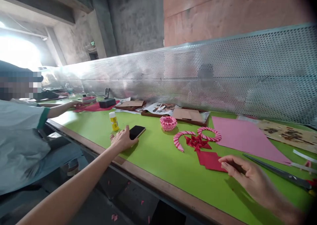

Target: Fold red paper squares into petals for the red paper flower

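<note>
My left hand [122,139] rests on the green tabletop with its fingers spread at the near end of a black smartphone [137,131]. Thumb and forefinger lie on either side of that end. My right hand [247,175] is closed in a pinch at the right edge of the red paper [211,160], which looks like overlapping square pieces. Just beyond the paper is a folded red paper flower [196,141]. Around it are a striped pink-and-red curved piece [177,140] and a striped ring [218,136]. A small striped woven basket [168,123] stands farther back.
A yellow glue stick [114,121] stands left of my left hand. Pink paper [245,139] and black-bladed scissors [279,172] lie at the right. Trays [190,119] line the perforated metal screen [223,73]. A co-worker [22,129] sits at the left, one hand near red paper.
</note>
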`<action>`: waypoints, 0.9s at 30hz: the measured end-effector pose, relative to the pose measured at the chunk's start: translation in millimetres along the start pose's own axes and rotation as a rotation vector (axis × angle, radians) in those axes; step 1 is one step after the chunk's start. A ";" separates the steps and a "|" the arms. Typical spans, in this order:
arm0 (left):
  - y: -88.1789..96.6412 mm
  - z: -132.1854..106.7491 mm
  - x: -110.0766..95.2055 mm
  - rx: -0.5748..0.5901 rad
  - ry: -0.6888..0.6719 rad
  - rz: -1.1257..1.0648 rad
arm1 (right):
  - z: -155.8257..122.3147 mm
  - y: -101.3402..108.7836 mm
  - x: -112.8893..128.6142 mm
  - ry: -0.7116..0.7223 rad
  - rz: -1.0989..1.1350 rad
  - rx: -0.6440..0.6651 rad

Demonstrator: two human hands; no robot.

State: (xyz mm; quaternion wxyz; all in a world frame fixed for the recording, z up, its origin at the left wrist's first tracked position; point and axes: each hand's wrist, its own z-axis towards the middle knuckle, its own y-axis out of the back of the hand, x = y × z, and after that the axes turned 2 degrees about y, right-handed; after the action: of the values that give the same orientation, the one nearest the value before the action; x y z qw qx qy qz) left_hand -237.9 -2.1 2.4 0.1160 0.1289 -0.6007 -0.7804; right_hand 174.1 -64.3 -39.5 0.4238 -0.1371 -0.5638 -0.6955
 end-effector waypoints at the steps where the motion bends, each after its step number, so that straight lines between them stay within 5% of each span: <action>1: -2.2 3.4 -0.9 0.020 0.008 0.001 | -1.3 -0.6 -2.5 -0.004 -0.013 -0.002; 11: -5.2 16.7 -14.1 0.066 0.089 0.054 | -8.7 1.4 -1.3 -0.002 -0.042 -0.017; 17: 3.6 9.2 -16.1 0.041 0.020 -0.006 | -9.0 3.7 -8.4 -0.018 -0.059 -0.039; 21: 18.1 -26.8 -45.4 -0.026 -0.178 -0.086 | -7.7 4.4 -8.4 0.000 -0.086 -0.067; 27: 33.4 -92.5 -127.2 -0.040 -0.684 -0.312 | -5.6 1.9 -9.5 -0.073 -0.140 -0.247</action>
State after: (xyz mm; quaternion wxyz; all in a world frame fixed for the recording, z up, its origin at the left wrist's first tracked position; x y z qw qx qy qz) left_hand -86.0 -51.7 19.9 -0.2089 -0.0513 -0.5625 -0.7983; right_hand 182.9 -65.3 -46.4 0.3334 -0.1737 -0.4970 -0.7821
